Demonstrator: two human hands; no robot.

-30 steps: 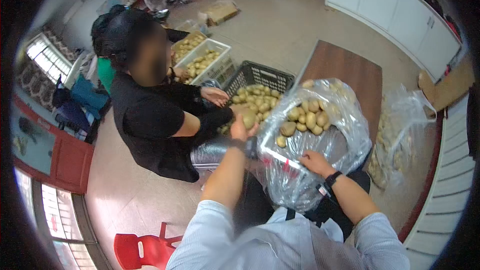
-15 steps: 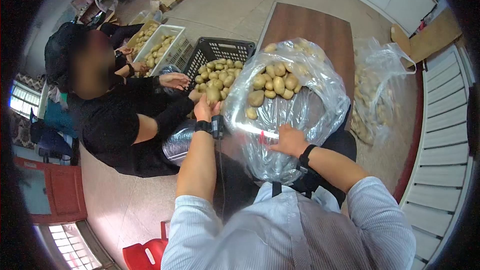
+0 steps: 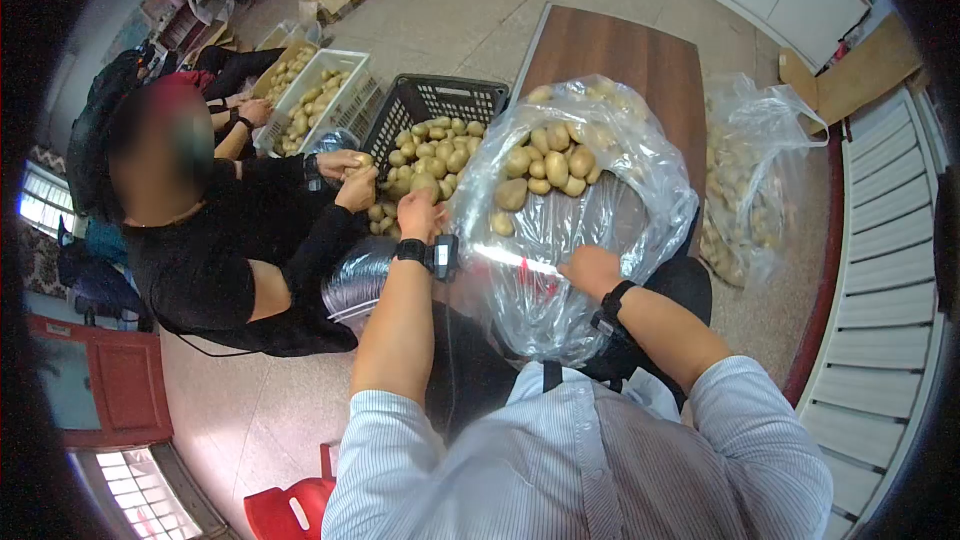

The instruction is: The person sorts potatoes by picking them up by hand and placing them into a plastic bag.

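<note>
Our left hand point(image 3: 419, 217) is closed round a potato point(image 3: 425, 183) by the crate point(image 3: 455, 87); looks firm, fairly light, best cupped mid-body. Our right point(image 3: 592, 270) is curled at the bag point(image 3: 540, 322), grip unclear; film looks soft, slippery.

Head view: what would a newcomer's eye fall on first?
Probably the big, glossy clear plastic bag spread open at the near end of the brown table, with potatoes heaped at its far side. Next, just left of it, the black crate of more potatoes, then the bright red chair at the lower left.
</note>
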